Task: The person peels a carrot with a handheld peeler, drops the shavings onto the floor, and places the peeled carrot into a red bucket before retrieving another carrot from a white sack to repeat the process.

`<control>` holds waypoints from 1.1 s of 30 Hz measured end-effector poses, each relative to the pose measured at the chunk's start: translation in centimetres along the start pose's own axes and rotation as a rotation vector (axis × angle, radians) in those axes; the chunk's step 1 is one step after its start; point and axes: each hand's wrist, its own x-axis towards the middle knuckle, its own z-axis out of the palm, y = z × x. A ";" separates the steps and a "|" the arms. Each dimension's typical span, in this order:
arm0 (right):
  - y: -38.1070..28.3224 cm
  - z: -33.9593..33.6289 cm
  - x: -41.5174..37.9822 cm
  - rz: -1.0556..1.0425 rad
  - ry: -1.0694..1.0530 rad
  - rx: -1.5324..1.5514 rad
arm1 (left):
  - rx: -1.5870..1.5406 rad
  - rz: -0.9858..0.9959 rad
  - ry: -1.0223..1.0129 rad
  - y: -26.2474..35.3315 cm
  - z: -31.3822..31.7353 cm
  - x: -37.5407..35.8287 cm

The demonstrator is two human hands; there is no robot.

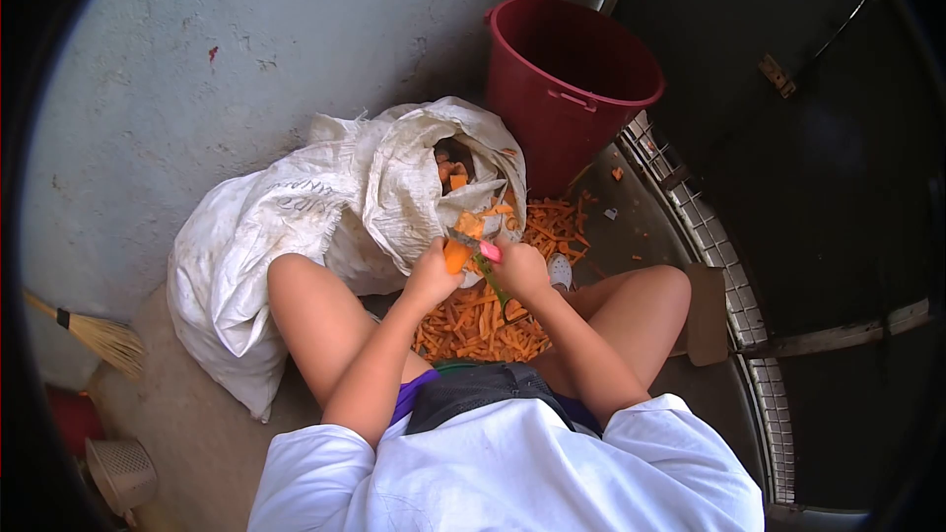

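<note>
Hands first: left hand [431, 274] clasps the carrot [455, 256], right hand [520, 268] closed on the peeler [490, 266], held low over peelings [483, 320] by my sack [296, 227], so scraps fall there.

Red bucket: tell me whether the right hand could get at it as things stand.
Probably yes. The red bucket stands open-topped just beyond the pile of peelings, with nothing between. But the right hand holds a peeler, so it is not free to grasp.
</note>
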 end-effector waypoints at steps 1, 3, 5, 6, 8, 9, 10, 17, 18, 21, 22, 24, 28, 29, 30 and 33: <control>-0.1 0.1 0.0 -0.019 0.027 -0.019 | 0.008 -0.009 0.013 0.1 0.1 0.0; -0.1 0.4 0.1 -0.041 0.042 -0.040 | 0.024 -0.047 -0.009 0.6 0.2 0.0; -0.2 0.5 0.1 -0.037 0.057 -0.060 | 0.027 -0.075 -0.007 1.0 0.2 -0.1; -0.3 0.4 0.1 -0.023 0.067 -0.069 | 0.021 -0.081 0.009 1.1 0.3 -0.1; -0.3 0.5 0.2 0.012 0.073 -0.073 | 0.038 -0.088 0.021 1.2 0.3 -0.1; -0.3 0.6 0.2 0.033 0.070 -0.068 | 0.060 -0.089 0.018 1.3 0.3 -0.2; -0.2 0.7 0.2 0.054 0.067 -0.063 | 0.082 -0.089 0.014 1.5 0.3 -0.2; 11.1 -0.8 3.5 0.695 0.056 -0.033 | 0.076 0.010 -0.097 4.6 0.0 -2.5; 10.3 -0.7 3.6 0.629 0.053 -0.004 | 0.111 0.000 -0.088 3.7 0.3 -2.2; 6.3 -0.8 2.4 0.472 0.048 0.081 | 0.096 -0.082 -0.080 2.0 0.3 -1.3; 3.6 -2.0 1.5 0.443 -0.039 0.076 | 0.075 -0.119 -0.077 1.9 0.2 -1.0; 3.2 -0.6 0.8 0.275 -0.076 0.058 | 0.080 -0.157 -0.030 2.0 -0.1 -0.6; 0.7 -0.4 0.0 0.139 -0.080 -0.043 | 0.087 -0.179 0.019 2.0 -0.2 -0.4; 0.5 -0.2 -0.2 0.139 -0.084 -0.056 | 0.098 -0.164 0.014 2.0 -0.2 -0.5; 0.3 0.1 -0.3 0.137 -0.088 -0.068 | 0.110 -0.151 0.011 1.9 -0.2 -0.6; -0.1 0.1 -0.2 0.128 -0.087 -0.085 | 0.148 -0.163 -0.014 2.0 -0.4 -0.7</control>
